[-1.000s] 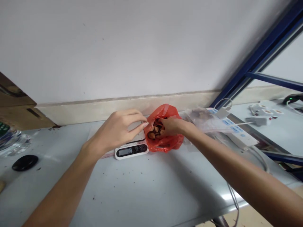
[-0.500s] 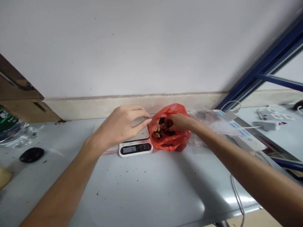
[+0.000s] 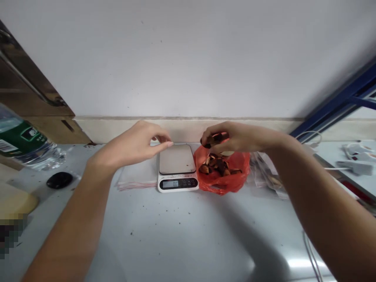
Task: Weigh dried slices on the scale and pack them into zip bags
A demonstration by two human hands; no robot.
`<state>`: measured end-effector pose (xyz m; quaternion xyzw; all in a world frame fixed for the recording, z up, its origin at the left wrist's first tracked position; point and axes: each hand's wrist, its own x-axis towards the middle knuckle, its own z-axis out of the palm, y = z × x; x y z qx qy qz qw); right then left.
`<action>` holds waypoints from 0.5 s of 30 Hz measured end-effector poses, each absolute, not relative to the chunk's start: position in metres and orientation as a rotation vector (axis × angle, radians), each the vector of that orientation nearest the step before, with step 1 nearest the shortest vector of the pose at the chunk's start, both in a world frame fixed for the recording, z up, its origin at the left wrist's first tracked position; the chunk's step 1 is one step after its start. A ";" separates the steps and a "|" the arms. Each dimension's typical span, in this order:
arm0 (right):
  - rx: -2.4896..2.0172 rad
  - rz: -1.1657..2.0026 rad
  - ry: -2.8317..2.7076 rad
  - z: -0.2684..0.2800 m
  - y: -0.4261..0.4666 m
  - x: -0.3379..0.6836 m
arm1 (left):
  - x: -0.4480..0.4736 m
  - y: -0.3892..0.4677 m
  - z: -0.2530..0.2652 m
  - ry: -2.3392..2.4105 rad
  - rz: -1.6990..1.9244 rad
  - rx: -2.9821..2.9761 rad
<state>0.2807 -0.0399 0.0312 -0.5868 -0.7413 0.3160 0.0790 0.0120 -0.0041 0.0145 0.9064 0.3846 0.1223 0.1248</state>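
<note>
The right hand (image 3: pixel 235 138) pinches dark pieces (image 3: pixel 210 141) above the red bag (image 3: pixel 225 188), scale (image 3: pixel 177 159) leftward, nearer the loosely curled left hand (image 3: pixel 137 143)!

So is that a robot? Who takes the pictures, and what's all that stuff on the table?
No robot here, just a person's two bare hands. One camera, worn on their head, takes every picture, so you look down as they do. On the grey table is a white scale showing 0.0. Beside it is an open red bag with brown, dried-looking bits inside. The right hand holds some brown pieces above the bag. The left hand is by the scale; I see nothing in it. Further left is a flat black thing.
</note>
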 end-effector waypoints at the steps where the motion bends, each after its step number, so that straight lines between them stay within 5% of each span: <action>1: -1.713 0.929 -2.249 0.031 -0.037 0.272 | 0.006 -0.001 0.015 1.188 0.263 2.603; 9: -1.759 0.932 -2.514 0.010 -0.009 0.204 | -0.018 0.009 0.008 1.511 -0.318 2.272; 15: -1.840 0.680 -2.656 -0.013 -0.005 0.185 | -0.014 0.005 0.006 1.506 -0.427 2.261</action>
